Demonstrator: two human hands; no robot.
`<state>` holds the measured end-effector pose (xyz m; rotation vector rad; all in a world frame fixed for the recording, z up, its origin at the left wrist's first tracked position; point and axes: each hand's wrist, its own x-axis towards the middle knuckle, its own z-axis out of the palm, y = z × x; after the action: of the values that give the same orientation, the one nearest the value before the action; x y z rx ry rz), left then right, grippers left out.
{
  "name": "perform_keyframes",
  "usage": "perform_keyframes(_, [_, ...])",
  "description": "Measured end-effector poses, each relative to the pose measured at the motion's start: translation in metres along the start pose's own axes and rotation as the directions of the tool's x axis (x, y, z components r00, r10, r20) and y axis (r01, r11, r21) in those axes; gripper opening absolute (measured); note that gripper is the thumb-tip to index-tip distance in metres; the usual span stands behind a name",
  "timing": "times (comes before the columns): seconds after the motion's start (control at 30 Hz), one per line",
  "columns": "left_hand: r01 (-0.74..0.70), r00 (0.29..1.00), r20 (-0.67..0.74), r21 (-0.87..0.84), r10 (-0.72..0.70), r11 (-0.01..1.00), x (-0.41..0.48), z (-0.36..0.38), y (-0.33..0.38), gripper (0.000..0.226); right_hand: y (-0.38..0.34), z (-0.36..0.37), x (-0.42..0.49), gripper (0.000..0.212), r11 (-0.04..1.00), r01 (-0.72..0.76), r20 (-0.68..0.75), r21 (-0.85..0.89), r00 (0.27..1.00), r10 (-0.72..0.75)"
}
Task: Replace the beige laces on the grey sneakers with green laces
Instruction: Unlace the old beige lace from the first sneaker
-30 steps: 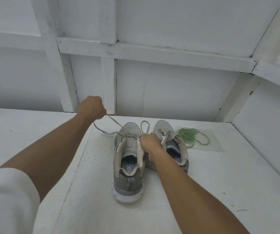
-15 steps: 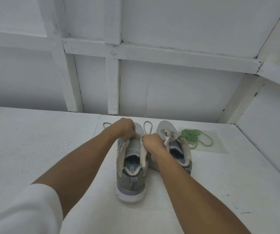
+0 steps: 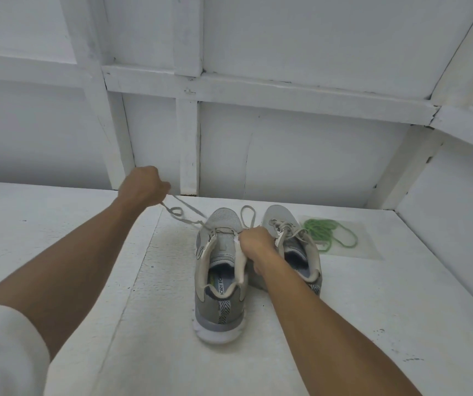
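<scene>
A white sleeve (image 3: 1, 352) covers the upper left arm. The left hand (image 3: 144, 185) is closed in a fist, pinching the beige lace (image 3: 185, 215). The lace runs flat and kinked, with a small loop in it, down to the right of that hand to the eyelets of the near sneaker (image 3: 219, 295). This sneaker is grey mesh with a beige collar, a striped heel tab and a thick white sole, and it stands heel towards the camera. The right hand (image 3: 255, 244) has its fingers curled round the sneaker's right collar edge. Just right of this hand stands the second sneaker (image 3: 295, 247), its beige lace threaded and tied. Farther right the green laces (image 3: 326, 232) lie coiled on a clear plastic sheet (image 3: 369, 247).

Half a second ago the left hand was at the tongue, beside the right hand; it has since drawn away up and left, pulling lace out.

The table (image 3: 115, 281) is rough and painted white.
</scene>
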<state>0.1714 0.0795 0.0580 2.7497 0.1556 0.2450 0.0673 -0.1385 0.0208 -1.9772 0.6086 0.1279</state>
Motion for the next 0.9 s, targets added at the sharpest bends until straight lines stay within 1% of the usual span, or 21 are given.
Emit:
perform_keyframes(0.03, [0.025,0.999,-0.028,0.002,-0.025,1.000,0.002,-0.003,-0.005,0.025,0.001,0.001,0.000,0.037,0.999,0.014,0.000,-0.045,1.000,-0.014])
perform_keyframes(0.07, [0.048,0.998,-0.039,0.007,-0.048,0.999,0.003,-0.007,-0.010,0.025,0.001,0.001,0.000,0.036,1.000,-0.004,0.007,-0.018,1.000,0.004])
perform_keyframes(0.17, [0.066,0.998,0.005,0.007,-0.066,0.998,0.001,-0.014,-0.020,0.025,0.005,0.003,0.003,0.035,0.998,0.021,0.009,-0.065,1.000,-0.020])
perform_keyframes(0.27, [-0.046,0.994,0.097,-0.013,0.047,0.999,-0.010,-0.010,-0.020,0.019,0.001,0.000,0.001,0.031,0.983,0.063,0.023,-0.173,0.998,-0.060])
perform_keyframes(0.3, [-0.095,0.986,0.134,-0.031,0.098,0.995,-0.016,-0.006,-0.018,0.017,0.001,-0.001,0.002,0.030,0.981,0.070,0.006,-0.180,0.998,-0.070])
perform_keyframes(0.37, [-0.172,0.962,0.199,-0.080,0.185,0.982,-0.028,0.001,-0.013,0.015,0.001,-0.001,0.005,0.031,0.982,0.062,0.014,-0.176,0.998,-0.060])
perform_keyframes(0.4, [-0.205,0.948,0.227,-0.100,0.222,0.974,-0.033,0.005,-0.009,0.014,0.002,-0.001,0.005,0.029,0.985,0.062,0.016,-0.161,0.998,-0.060])
perform_keyframes(0.5, [-0.270,0.892,0.343,-0.117,0.294,0.956,-0.044,0.017,0.002,0.012,0.005,0.001,0.008,0.028,0.998,0.044,0.048,-0.041,0.998,-0.042])
perform_keyframes(0.57, [-0.307,0.851,0.434,-0.046,0.296,0.951,-0.048,0.023,0.007,0.010,0.003,0.000,0.009,0.018,0.998,0.039,0.075,-0.049,0.997,-0.036])
perform_keyframes(0.63, [-0.333,0.840,0.470,0.050,0.272,0.942,-0.049,0.028,0.011,0.016,-0.001,-0.001,0.011,0.008,0.996,0.047,0.100,-0.072,0.994,-0.040])
perform_keyframes(0.7, [-0.318,0.860,0.433,0.043,0.269,0.947,-0.050,0.030,0.017,0.022,-0.006,-0.003,0.014,0.009,0.991,0.067,0.116,-0.113,0.992,-0.053])
perform_keyframes(0.77, [-0.261,0.879,0.399,-0.054,0.261,0.964,-0.054,0.032,0.029,0.022,-0.012,-0.005,0.015,0.017,0.971,0.104,0.127,-0.216,0.989,-0.077])
perform_keyframes(0.83, [-0.182,0.887,0.405,-0.141,0.224,0.973,-0.059,0.038,0.041,0.030,-0.018,-0.007,0.019,0.022,0.960,0.126,0.171,-0.250,0.982,-0.084])
perform_keyframes(0.9, [-0.124,0.900,0.399,-0.148,0.174,0.981,-0.063,0.045,0.049,0.040,-0.024,-0.013,0.020,0.015,0.949,0.163,0.208,-0.270,0.972,-0.108])
